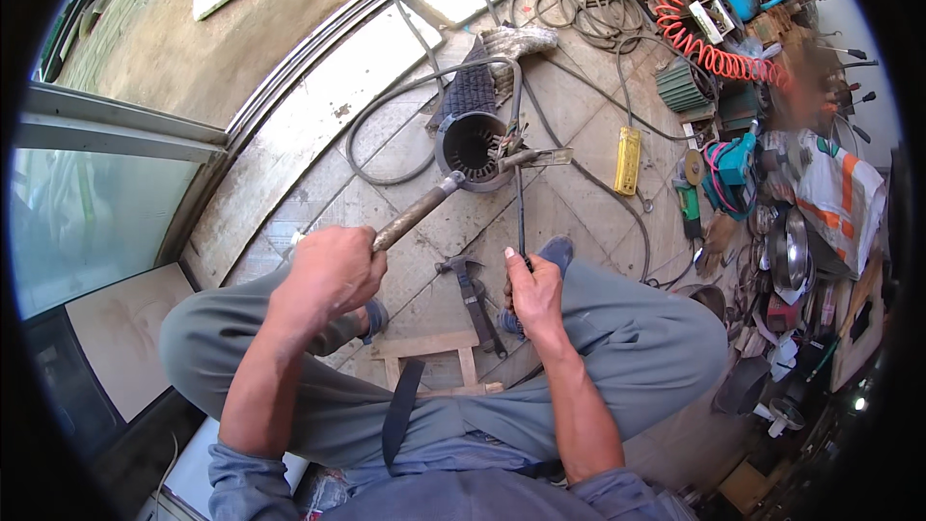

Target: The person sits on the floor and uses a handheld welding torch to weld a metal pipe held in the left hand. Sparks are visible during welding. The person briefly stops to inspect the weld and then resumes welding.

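Your left hand [328,275] gripped a hammer [453,188] at the motor shell [473,147] on the floor, your right hand [533,294] held a thin rod [520,217] there, and wires still stuck out, so work was left.

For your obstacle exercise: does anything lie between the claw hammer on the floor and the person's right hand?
Nothing visible does. The right hand grips a thin rod, and the claw hammer lies just beside it on bare tile, between the knees.
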`<act>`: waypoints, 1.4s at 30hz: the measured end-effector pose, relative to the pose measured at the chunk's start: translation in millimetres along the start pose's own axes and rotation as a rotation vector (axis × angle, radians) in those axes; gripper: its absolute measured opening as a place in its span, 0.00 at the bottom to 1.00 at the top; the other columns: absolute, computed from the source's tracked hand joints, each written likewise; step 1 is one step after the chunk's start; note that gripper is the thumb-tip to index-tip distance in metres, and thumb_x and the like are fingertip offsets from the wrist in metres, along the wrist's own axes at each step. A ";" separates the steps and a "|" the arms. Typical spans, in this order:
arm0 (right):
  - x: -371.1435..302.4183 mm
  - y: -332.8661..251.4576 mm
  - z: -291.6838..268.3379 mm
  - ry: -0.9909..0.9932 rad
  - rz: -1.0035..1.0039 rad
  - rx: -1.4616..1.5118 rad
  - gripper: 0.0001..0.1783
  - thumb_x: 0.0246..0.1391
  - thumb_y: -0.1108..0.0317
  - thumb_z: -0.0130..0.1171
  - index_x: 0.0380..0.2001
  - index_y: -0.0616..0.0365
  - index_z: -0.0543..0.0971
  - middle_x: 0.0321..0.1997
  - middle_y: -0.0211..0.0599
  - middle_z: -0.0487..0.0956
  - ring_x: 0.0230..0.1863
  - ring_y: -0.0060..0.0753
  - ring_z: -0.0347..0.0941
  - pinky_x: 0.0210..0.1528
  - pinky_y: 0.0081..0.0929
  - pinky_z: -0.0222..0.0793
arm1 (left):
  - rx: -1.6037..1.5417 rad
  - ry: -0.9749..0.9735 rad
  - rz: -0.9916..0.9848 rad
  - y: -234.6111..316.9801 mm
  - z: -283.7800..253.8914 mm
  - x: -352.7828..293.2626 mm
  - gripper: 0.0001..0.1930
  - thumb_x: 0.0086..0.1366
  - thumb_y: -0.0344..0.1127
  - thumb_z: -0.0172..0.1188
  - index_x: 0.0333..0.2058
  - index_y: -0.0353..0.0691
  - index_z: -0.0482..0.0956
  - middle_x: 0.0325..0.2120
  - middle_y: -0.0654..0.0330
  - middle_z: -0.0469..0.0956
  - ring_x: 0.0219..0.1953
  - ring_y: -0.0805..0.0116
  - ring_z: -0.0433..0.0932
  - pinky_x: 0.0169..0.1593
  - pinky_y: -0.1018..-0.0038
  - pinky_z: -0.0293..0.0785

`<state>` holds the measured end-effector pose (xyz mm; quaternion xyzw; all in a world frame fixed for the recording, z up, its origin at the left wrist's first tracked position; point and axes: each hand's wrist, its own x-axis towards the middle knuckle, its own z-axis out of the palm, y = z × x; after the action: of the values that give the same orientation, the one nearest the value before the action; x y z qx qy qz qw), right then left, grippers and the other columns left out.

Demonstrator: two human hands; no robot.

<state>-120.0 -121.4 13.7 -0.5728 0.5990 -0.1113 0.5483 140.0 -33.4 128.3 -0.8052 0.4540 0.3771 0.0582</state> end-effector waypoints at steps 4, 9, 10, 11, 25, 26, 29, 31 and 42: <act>-3.3 -17.8 -0.8 -0.049 0.141 0.073 0.25 0.64 0.53 0.60 0.19 0.59 0.72 0.14 0.29 0.72 0.14 0.21 0.67 0.14 0.24 0.61 | -0.014 -0.100 -0.064 -8.3 0.4 4.0 0.16 0.66 0.44 0.55 0.37 0.35 0.82 0.31 0.41 0.82 0.38 0.40 0.81 0.47 0.51 0.75; -7.7 -23.6 2.2 -0.032 -0.060 -0.150 0.24 0.63 0.55 0.61 0.20 0.62 0.74 0.14 0.40 0.74 0.17 0.37 0.72 0.22 0.37 0.66 | -0.007 -0.120 -0.093 -6.5 0.5 6.0 0.16 0.67 0.44 0.56 0.36 0.34 0.82 0.30 0.40 0.82 0.38 0.40 0.81 0.46 0.51 0.75; -9.1 -27.9 2.5 -0.026 -0.090 -0.207 0.23 0.63 0.55 0.61 0.20 0.62 0.75 0.14 0.45 0.75 0.18 0.44 0.74 0.24 0.42 0.67 | -0.008 -0.117 -0.092 -6.7 0.6 6.1 0.16 0.67 0.43 0.56 0.36 0.34 0.81 0.31 0.40 0.82 0.38 0.39 0.81 0.46 0.51 0.75; -10.2 -28.2 3.8 -0.006 -0.133 -0.262 0.23 0.62 0.55 0.61 0.21 0.62 0.75 0.16 0.48 0.76 0.20 0.49 0.75 0.25 0.43 0.68 | -0.008 -0.113 -0.091 -6.9 0.7 5.9 0.16 0.67 0.43 0.56 0.36 0.34 0.81 0.31 0.40 0.82 0.38 0.39 0.81 0.46 0.50 0.75; -20.5 -35.4 6.5 0.036 -0.356 -0.689 0.21 0.62 0.54 0.60 0.28 0.65 0.76 0.29 0.58 0.80 0.30 0.66 0.78 0.33 0.55 0.72 | 0.251 0.287 0.035 -3.5 32.9 -0.6 0.07 0.58 0.33 0.60 0.29 0.34 0.81 0.29 0.48 0.82 0.36 0.53 0.82 0.38 0.61 0.79; -20.3 -33.1 7.4 0.019 -0.351 -0.698 0.21 0.62 0.54 0.60 0.28 0.65 0.76 0.29 0.58 0.80 0.30 0.66 0.78 0.33 0.55 0.73 | 0.249 0.283 0.038 -2.7 32.4 -0.8 0.08 0.58 0.33 0.60 0.29 0.34 0.81 0.29 0.47 0.82 0.36 0.52 0.82 0.38 0.61 0.79; -17.9 -30.4 9.1 -0.001 -0.354 -0.721 0.21 0.61 0.54 0.61 0.27 0.64 0.77 0.29 0.58 0.80 0.29 0.65 0.78 0.33 0.55 0.73 | 0.227 0.305 0.019 -5.1 35.1 0.2 0.11 0.57 0.38 0.65 0.29 0.34 0.81 0.31 0.49 0.81 0.37 0.51 0.80 0.39 0.59 0.77; -19.9 -34.7 7.1 0.019 -0.374 -0.731 0.21 0.61 0.55 0.61 0.27 0.64 0.77 0.28 0.58 0.80 0.29 0.65 0.79 0.32 0.55 0.73 | 0.251 0.352 0.066 -4.5 33.1 -0.6 0.09 0.58 0.36 0.62 0.29 0.35 0.82 0.29 0.49 0.81 0.37 0.53 0.80 0.39 0.60 0.77; -27.6 -36.7 2.7 0.001 -0.395 -0.598 0.20 0.61 0.56 0.61 0.27 0.65 0.77 0.26 0.63 0.78 0.31 0.68 0.77 0.32 0.54 0.70 | 0.287 0.342 0.027 2.6 32.5 -1.9 0.11 0.56 0.39 0.67 0.31 0.35 0.83 0.32 0.50 0.80 0.40 0.53 0.79 0.41 0.60 0.76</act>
<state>-104.3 -109.4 55.3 -0.8127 0.4831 -0.0354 0.3239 119.4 -19.4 107.1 -0.8348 0.5170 0.1671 0.0892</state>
